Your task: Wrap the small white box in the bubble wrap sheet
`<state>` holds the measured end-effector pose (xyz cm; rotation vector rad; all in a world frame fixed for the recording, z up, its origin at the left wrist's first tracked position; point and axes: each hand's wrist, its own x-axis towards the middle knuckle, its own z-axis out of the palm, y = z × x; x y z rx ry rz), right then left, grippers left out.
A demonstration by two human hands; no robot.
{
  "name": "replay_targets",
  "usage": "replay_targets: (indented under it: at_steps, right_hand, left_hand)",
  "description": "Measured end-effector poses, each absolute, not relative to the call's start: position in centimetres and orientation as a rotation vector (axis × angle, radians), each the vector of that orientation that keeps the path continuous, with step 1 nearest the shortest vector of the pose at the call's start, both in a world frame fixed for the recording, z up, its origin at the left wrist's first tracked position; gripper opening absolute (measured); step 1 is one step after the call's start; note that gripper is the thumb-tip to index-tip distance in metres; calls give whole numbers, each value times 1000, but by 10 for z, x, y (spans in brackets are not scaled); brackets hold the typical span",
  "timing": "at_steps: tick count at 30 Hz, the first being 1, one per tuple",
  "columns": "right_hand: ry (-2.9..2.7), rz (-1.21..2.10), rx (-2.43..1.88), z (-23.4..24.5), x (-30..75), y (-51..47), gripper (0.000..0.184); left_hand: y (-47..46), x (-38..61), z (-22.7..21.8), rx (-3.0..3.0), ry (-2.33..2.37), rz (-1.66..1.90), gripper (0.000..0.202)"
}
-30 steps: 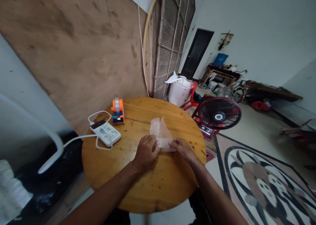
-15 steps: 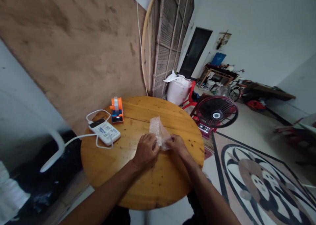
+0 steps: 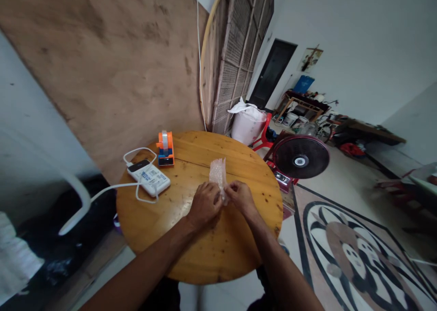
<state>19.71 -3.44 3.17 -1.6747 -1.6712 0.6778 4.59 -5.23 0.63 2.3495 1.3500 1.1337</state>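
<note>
A piece of pinkish clear bubble wrap (image 3: 217,170) lies on the round wooden table (image 3: 191,256), folded into a narrow strip. My left hand (image 3: 205,201) presses on its near left side with fingers curled over the edge. At the right edge, my right hand (image 3: 240,196) pinches the wrap between thumb and fingers. Whether anything is wrapped inside cannot be made out. The near end of the wrap is partly hidden by both hands.
An orange and blue tape dispenser (image 3: 165,149) stands at the table's back left. Nearer sits a white power bank (image 3: 152,179) with looped white cables. A dark red fan (image 3: 300,158) is just beyond the right edge, with a white sack (image 3: 248,124) behind the table.
My right hand has drawn the loose right flap of the bubble wrap inward, so the wrap is narrower. My left hand stays on it. The view has shifted slightly.
</note>
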Motion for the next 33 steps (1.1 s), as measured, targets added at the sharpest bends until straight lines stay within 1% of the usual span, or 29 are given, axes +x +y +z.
replay_targets:
  at_steps: [4,8,11,14,19,24,26,30,33]
  right_hand:
    - [-1739,734,-1631,37,191,-38,18]
    - [-1856,833,-1549,45,192,-42,26]
    - [-1920,887,-1498,48,195,-45,26]
    - [-1948,867,-1493,43,195,-47,24]
    - [-1984,686,-1574,40,190,-50,20]
    - [-2134,425,-1765,56,180,-56,21]
    - [-2242,293,-1868,62,177,-58,22]
    - [-2333,178,-1912,65,172,-64,22]
    - [-2372,100,-1926,62,169,-72,27]
  left_hand:
    - [-51,45,6,2327,1344,1156,10]
    - [-51,42,6,2293,1312,1150,11]
    - [-52,41,7,2269,1303,1147,12]
    - [-51,40,6,2260,1292,1159,15]
    - [-48,39,3,2220,1268,1175,20]
    - [-46,37,1,2113,1308,1280,34]
    - [-46,37,2,2083,1294,1341,36]
    - [-49,37,5,2044,1248,1362,26]
    - [-51,38,6,2003,1219,1319,18]
